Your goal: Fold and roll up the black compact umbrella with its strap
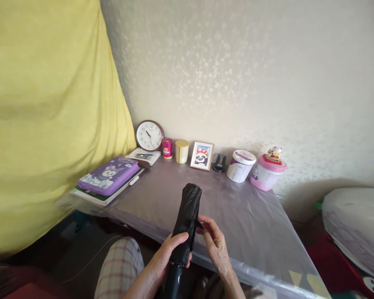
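Observation:
A folded black umbrella [190, 207] stands tilted in front of me, its dark handle pointing down toward my lap. My left hand [170, 253] is wrapped around its lower part, just above the handle, with the thumb lying across the fabric. On the umbrella's right side, my right hand [213, 241] pinches a small black flap or strap of the fabric between thumb and fingers. The umbrella's upper end reaches over the near part of the table [237, 216].
Along the wall stand a clock [150, 135], a pink can [167, 148], a yellow can [182, 151], a picture frame [202, 155], a white tub [241, 166] and a pink tub [267, 173]. A purple case [109, 175] lies on books at the left, beside a yellow curtain [50, 104].

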The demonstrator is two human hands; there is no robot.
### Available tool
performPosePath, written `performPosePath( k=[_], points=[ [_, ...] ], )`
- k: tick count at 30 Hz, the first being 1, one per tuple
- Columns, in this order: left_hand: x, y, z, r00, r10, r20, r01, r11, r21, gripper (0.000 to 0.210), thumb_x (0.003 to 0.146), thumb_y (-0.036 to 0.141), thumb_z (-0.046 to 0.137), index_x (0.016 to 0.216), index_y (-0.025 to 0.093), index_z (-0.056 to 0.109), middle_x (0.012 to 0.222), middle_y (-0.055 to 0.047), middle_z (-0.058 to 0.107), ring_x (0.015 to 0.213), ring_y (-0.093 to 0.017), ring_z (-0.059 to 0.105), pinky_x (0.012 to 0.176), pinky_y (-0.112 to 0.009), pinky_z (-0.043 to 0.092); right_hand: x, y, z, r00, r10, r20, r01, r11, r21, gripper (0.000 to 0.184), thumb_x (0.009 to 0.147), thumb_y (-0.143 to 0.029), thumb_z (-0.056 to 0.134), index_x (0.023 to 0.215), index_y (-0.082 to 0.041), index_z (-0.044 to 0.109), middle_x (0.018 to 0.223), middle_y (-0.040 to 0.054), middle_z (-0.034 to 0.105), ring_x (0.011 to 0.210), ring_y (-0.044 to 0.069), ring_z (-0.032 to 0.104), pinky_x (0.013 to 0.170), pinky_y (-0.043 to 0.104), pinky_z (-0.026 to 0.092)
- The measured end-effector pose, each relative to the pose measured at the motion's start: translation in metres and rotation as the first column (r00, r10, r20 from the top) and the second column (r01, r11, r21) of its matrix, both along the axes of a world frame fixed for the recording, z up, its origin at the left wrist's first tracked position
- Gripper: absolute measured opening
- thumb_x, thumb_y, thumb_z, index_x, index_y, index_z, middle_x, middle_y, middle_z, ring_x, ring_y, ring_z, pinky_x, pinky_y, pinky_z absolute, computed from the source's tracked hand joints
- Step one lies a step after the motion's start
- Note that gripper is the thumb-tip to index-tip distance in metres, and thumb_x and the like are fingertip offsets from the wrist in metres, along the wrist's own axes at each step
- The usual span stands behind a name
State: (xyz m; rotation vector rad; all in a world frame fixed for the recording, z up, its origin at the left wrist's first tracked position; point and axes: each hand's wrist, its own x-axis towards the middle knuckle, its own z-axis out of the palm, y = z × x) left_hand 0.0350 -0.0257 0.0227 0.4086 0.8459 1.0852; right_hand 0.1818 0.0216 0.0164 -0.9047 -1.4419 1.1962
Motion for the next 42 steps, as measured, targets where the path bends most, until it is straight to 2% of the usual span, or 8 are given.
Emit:
performPosePath(
  k=[3,12,19,22,25,30,34,42],
  points=[
    [-0.001,-0.002,0.002,1.000,0.005,-0.007,-0.005,1.000,0.008,0.034,0.071,0.042,0.063,0.085,0.015,0.047,0.069,-0.002,0.060,0.050,-0.013,0.055,0.046,-0.025,0.041,0.001,0.000,-0.003,0.996,0.059,-0.061,-0.056,0.997,0.045,0.026,0.082,-0.029,0.054,0.108,-0.025,0.055,0.102,0.0038,0.056,0.084,0.015,0.059,0.079,0.029,0.049],
    [-0.005,-0.009,0.012,0.999,-0.040,-0.036,0.042,0.998,0.044,0.035,0.073,0.042,0.062,0.087,0.015,0.046,0.067,-0.002,0.059,0.050,-0.012,0.054,0.046,-0.025,0.041,0.008,-0.002,0.013,0.987,0.148,0.057,-0.154,0.978,0.138,0.028,0.082,-0.022,0.054,0.110,-0.025,0.055,0.088,0.0015,0.049,0.082,0.012,0.054,0.078,0.025,0.047],
    [-0.007,-0.016,0.008,0.994,-0.081,-0.076,0.086,0.994,0.067,0.033,0.074,0.041,0.061,0.088,0.015,0.047,0.068,-0.003,0.059,0.049,-0.013,0.055,0.045,-0.025,0.040,0.013,-0.005,0.024,0.982,0.156,0.109,-0.175,0.966,0.193,0.008,0.083,-0.022,0.055,0.091,-0.021,0.056,0.089,0.0022,0.050,0.080,0.012,0.054,0.073,0.024,0.047],
    [-0.006,-0.019,0.012,0.993,-0.088,-0.074,0.094,0.992,0.081,0.032,0.074,0.042,0.060,0.085,0.014,0.049,0.067,-0.003,0.058,0.049,-0.013,0.054,0.045,-0.025,0.040,0.014,-0.008,0.024,0.987,0.150,0.051,-0.158,0.959,0.235,0.003,0.082,-0.020,0.056,0.085,-0.021,0.056,0.097,0.0034,0.049,0.086,0.013,0.054,0.074,0.023,0.046],
    [-0.004,-0.022,0.022,0.993,-0.095,-0.064,0.101,0.990,0.098,0.033,0.075,0.042,0.059,0.087,0.012,0.053,0.069,-0.002,0.056,0.050,-0.011,0.053,0.045,-0.024,0.040,0.013,-0.012,0.020,0.974,0.193,-0.119,-0.174,0.972,0.156,0.003,0.083,-0.022,0.055,0.086,-0.022,0.054,0.099,0.0028,0.052,0.083,0.013,0.057,0.073,0.025,0.047],
    [-0.002,-0.027,0.032,0.995,-0.092,-0.034,0.095,0.988,0.120,0.035,0.074,0.041,0.060,0.093,0.012,0.057,0.070,-0.002,0.056,0.050,-0.011,0.053,0.044,-0.024,0.041,0.012,-0.017,0.012,0.929,0.171,-0.327,-0.188,0.982,-0.021,0.011,0.078,-0.025,0.063,0.083,-0.022,0.053,0.080,-0.0016,0.059,0.070,0.013,0.063,0.070,0.025,0.047],
    [-0.003,-0.027,0.032,0.994,-0.093,-0.050,0.099,0.986,0.131,0.034,0.074,0.040,0.060,0.091,0.011,0.058,0.069,-0.002,0.056,0.050,-0.011,0.053,0.045,-0.024,0.041,0.015,-0.022,0.008,0.952,0.116,-0.283,-0.149,0.984,-0.098,0.016,0.076,-0.029,0.065,0.086,-0.020,0.058,0.069,-0.0014,0.062,0.067,0.014,0.063,0.069,0.024,0.047],
    [-0.006,-0.026,0.045,0.988,-0.071,-0.140,0.094,0.982,0.162,0.031,0.075,0.042,0.058,0.084,0.012,0.053,0.067,-0.003,0.059,0.049,-0.012,0.053,0.045,-0.023,0.040,0.025,-0.032,-0.002,0.970,0.105,-0.217,-0.120,0.991,-0.057,0.015,0.080,-0.033,0.059,0.081,-0.018,0.061,0.072,0.0021,0.063,0.069,0.015,0.060,0.073,0.028,0.045]
  ],
)
